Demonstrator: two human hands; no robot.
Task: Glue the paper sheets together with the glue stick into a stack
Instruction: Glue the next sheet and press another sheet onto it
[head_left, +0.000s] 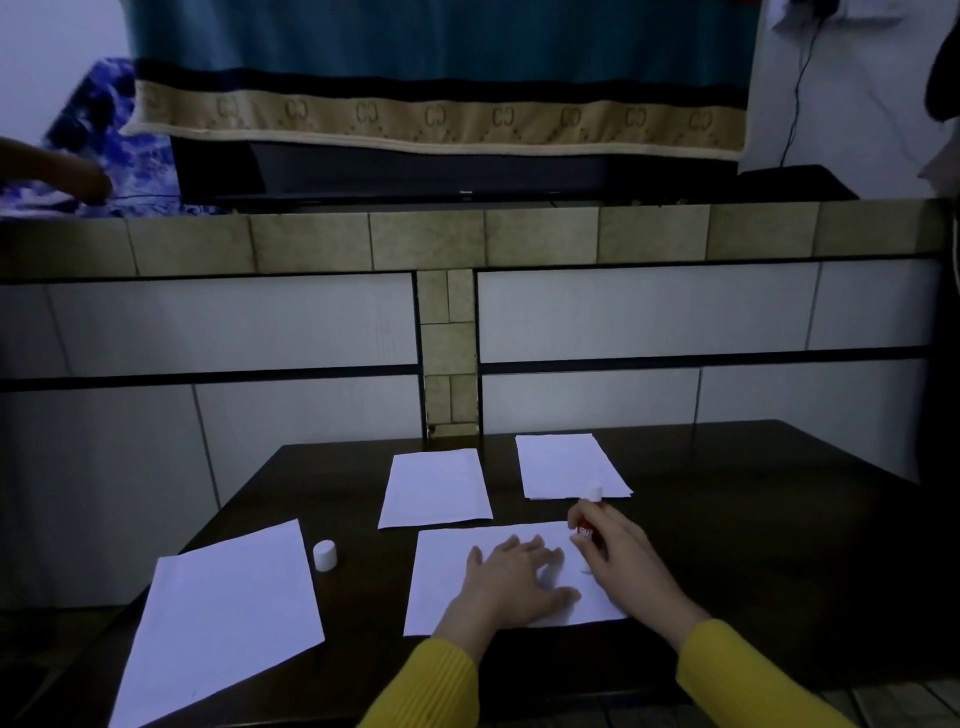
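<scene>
At about eight o'clock on the dark tabletop (727, 519) lies a large paper sheet (223, 618), skewed, its near corner running out past the tabletop's front edge. Just beside its far right corner stands a small white cap (325, 555), upright and apart from the sheet.

Toward the middle, at roughly eleven o'clock from the hands, a second sheet (435, 488) lies flat. Nearer, at six o'clock, is the sheet being worked on (447, 577). The left hand (511, 579), in a yellow sleeve (431, 691), rests palm down on it with the fingers spread and straight, pressing the paper flat; its grip is loose and holds nothing.

To the right, the right hand (615, 556) has its grip curled round the glue stick (589, 519), a red tube with a white end pointing up and away toward twelve o'clock. The tube stands tilted over the far right corner of the near sheet; whether its lower end touches the paper is hidden by the fingers.

Beyond it, at one o'clock, lies a small pile of sheets (563, 465), the edges slightly fanned at the near right corner. The glue stick's white end overlaps its near edge in view.
</scene>
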